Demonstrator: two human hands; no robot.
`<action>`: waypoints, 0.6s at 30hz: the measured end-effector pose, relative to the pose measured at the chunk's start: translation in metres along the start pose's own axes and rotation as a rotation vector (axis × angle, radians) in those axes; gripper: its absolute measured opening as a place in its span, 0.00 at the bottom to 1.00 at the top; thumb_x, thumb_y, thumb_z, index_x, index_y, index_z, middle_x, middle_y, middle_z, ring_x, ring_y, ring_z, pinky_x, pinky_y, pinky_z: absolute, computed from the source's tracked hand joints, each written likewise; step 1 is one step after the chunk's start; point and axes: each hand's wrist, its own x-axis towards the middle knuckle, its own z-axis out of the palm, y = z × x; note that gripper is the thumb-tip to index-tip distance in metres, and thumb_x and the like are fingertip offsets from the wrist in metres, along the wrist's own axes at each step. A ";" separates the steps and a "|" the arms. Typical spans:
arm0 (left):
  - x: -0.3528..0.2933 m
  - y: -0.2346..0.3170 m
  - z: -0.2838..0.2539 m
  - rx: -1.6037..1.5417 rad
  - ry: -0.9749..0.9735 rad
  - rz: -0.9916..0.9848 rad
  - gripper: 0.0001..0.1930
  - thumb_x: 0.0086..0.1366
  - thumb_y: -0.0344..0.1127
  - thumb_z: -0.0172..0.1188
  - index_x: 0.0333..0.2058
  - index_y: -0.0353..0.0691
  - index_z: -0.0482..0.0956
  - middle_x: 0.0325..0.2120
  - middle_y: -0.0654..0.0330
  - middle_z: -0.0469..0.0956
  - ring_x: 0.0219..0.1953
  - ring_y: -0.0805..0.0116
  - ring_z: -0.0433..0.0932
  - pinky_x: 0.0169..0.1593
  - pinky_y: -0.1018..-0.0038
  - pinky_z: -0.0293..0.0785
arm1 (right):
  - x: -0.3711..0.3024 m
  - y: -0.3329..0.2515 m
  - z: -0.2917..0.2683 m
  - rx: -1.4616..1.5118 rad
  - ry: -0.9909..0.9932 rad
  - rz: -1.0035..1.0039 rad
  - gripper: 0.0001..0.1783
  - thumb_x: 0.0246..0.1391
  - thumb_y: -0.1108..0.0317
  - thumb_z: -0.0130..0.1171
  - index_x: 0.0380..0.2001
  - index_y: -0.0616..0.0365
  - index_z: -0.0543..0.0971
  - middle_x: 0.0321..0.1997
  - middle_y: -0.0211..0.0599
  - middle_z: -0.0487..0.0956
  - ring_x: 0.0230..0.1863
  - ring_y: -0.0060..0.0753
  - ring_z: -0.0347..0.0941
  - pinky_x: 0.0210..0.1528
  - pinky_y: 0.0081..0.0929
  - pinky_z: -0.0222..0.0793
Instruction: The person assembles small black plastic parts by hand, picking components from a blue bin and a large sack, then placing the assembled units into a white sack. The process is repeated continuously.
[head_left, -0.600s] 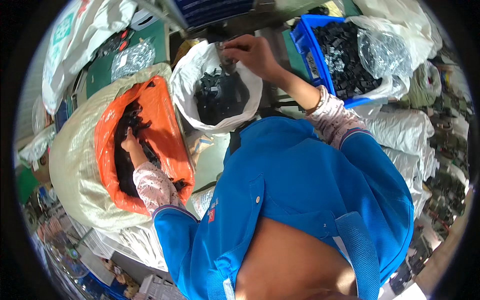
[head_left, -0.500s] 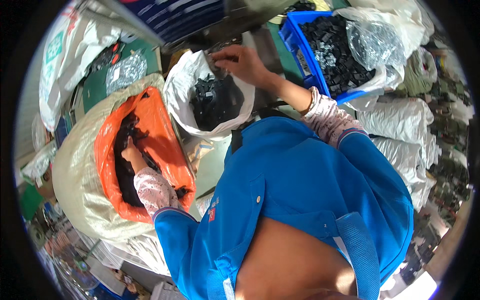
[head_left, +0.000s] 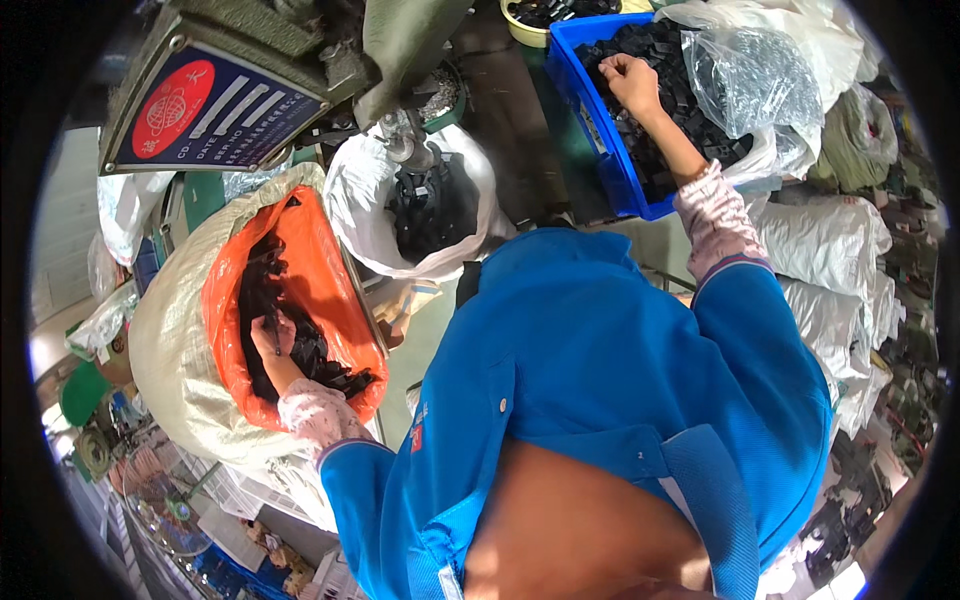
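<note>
My left hand (head_left: 273,335) is inside a sack with an orange plastic liner (head_left: 340,285), among dark plastic parts (head_left: 312,350). Its fingers are curled together, and a small dark part seems to stick out of them. On the other side, my right hand (head_left: 630,85) hovers over a blue bin (head_left: 622,185) heaped with small black blocky pieces (head_left: 715,150). Thumb and fingertips meet in a pinch; whatever lies between them is too small to make out. Between the two stands a white bag (head_left: 350,195) holding black parts (head_left: 425,205).
A green machine (head_left: 240,50) with a blue nameplate (head_left: 215,110) overhangs the white bag, its metal tip (head_left: 400,140) above the opening. Clear plastic (head_left: 755,90) lies over the bin's right side. Stuffed white sacks (head_left: 825,240) are at right; a yellow bowl (head_left: 530,35) is at the back.
My right hand has gone from the white bag's rim to the right, over the blue bin. My left hand has shifted nearer within the orange liner. More of the machine shows now.
</note>
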 end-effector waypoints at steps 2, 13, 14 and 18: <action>-0.023 -0.017 0.000 -0.180 -0.005 0.110 0.13 0.54 0.36 0.57 0.33 0.31 0.73 0.31 0.50 0.77 0.35 0.58 0.77 0.39 0.66 0.79 | 0.023 0.004 0.021 -0.146 -0.019 0.034 0.17 0.50 0.54 0.64 0.34 0.57 0.82 0.33 0.49 0.83 0.38 0.50 0.80 0.44 0.40 0.75; -0.108 -0.206 0.241 -0.207 -0.403 0.323 0.13 0.51 0.28 0.63 0.36 0.38 0.76 0.30 0.55 0.75 0.37 0.60 0.74 0.56 0.53 0.70 | -0.009 0.011 -0.011 0.062 -0.072 -0.192 0.19 0.45 0.64 0.63 0.42 0.58 0.81 0.38 0.48 0.83 0.40 0.46 0.81 0.44 0.35 0.76; -0.109 -0.226 0.276 -0.175 -0.351 0.297 0.11 0.51 0.24 0.61 0.36 0.40 0.76 0.28 0.56 0.74 0.35 0.61 0.73 0.51 0.57 0.72 | -0.033 -0.005 -0.024 0.170 -0.096 -0.185 0.16 0.46 0.68 0.65 0.41 0.58 0.81 0.38 0.45 0.83 0.38 0.43 0.81 0.43 0.31 0.76; -0.087 -0.297 0.362 0.256 -0.621 0.032 0.11 0.55 0.27 0.61 0.38 0.40 0.73 0.27 0.61 0.73 0.24 0.73 0.69 0.24 0.78 0.62 | -0.082 -0.043 -0.054 0.335 -0.155 -0.591 0.12 0.49 0.77 0.61 0.38 0.56 0.80 0.37 0.42 0.78 0.35 0.42 0.77 0.35 0.31 0.73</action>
